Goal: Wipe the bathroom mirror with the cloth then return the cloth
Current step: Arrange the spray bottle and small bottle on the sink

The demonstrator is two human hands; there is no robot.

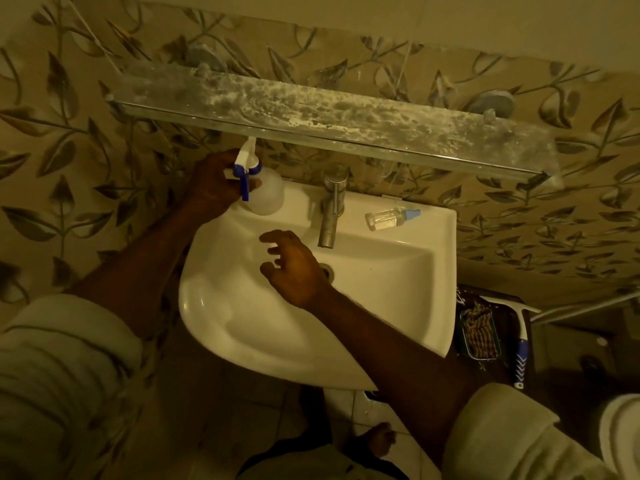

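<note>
Leaf-patterned tiles (pixel 86 161) back a small white basin (pixel 398 306) with a stained glass shelf (pixel 329 109) fixed above it; the mirror itself lies out of view, above the top edge. By my reading the task sits at its preparation step: the left hand (pixel 211 188) is wrapped around the neck of a spray bottle (pixel 265 192) that stands on the basin's rim, fingers curled by its blue trigger, while the right hand (pixel 294 268) hangs over the bowl with fingers spread and nothing in it. A tap (pixel 332 209) rises just to the right of that empty hand, and a small clear bottle with a pale blue cap (pixel 391 218) lies on its side on the rim beyond the tap. The cloth (pixel 479 332), a checked rag, sits bunched in a wire basket (pixel 464 348) well off to the right of the free hand, below the basin's edge, with a blue-handled squeegee (pixel 521 344) lying just beside it. The next move probably calls for the free hand to reach right and down for the cloth, and for the bottle to be lifted towards the glass. No brand, label or legible writing shows on either bottle or elsewhere; the light is dim and yellow.
</note>
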